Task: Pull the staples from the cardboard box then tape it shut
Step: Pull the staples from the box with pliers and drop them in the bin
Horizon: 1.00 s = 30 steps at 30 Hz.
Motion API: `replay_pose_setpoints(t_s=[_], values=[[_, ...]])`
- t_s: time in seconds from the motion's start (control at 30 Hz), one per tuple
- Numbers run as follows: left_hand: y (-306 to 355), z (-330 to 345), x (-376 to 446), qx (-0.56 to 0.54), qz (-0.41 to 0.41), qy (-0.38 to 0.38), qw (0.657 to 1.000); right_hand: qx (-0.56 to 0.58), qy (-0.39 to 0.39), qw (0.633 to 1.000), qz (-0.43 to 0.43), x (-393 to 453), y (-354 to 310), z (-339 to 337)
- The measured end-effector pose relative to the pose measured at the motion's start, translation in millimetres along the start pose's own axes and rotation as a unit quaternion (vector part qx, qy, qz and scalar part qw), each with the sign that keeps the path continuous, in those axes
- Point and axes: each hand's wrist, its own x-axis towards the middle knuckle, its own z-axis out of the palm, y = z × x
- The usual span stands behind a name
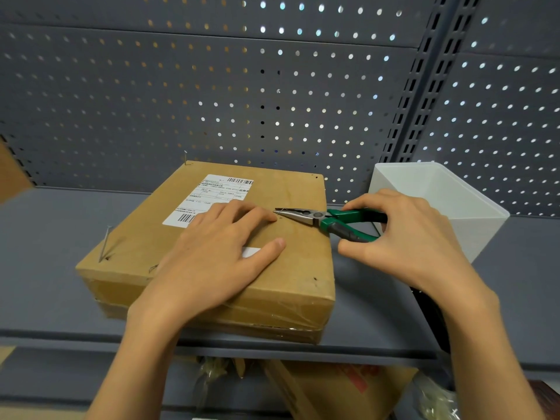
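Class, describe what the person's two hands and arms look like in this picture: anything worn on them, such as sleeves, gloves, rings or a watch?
Both are bare. The left hand and right hand wear no gloves, and no rings show. Both forearms are uncovered down to the frame's bottom edge: no sleeves, watch or wristband in view. Nails look short and unpainted.

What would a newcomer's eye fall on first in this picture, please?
Probably the green-handled needle-nose pliers gripped by the right hand, their tips on top of the cardboard box mid-shelf. The left hand presses flat on the box, and a white plastic bin stands at its right.
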Motion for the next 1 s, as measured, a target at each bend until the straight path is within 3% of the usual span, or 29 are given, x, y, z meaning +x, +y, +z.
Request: replay_pose_setpoints(t_s=[0.5,0.7,1.0], values=[[0.5,-0.2,-0.3,-0.008,-0.006,-0.003,1.0,0.091,0.049,0.995,0.015,-3.8,6.8,18.6],[0.2,-0.2,0.2,-0.008,-0.004,-0.004,1.0,0.196,0.063,0.978,0.021,-3.9,5.7,23.0],[0.3,-0.5,0.3,-0.006,-0.007,-0.006,1.0,0.215,0.086,0.972,0.028,-1.4,4.8,25.6]])
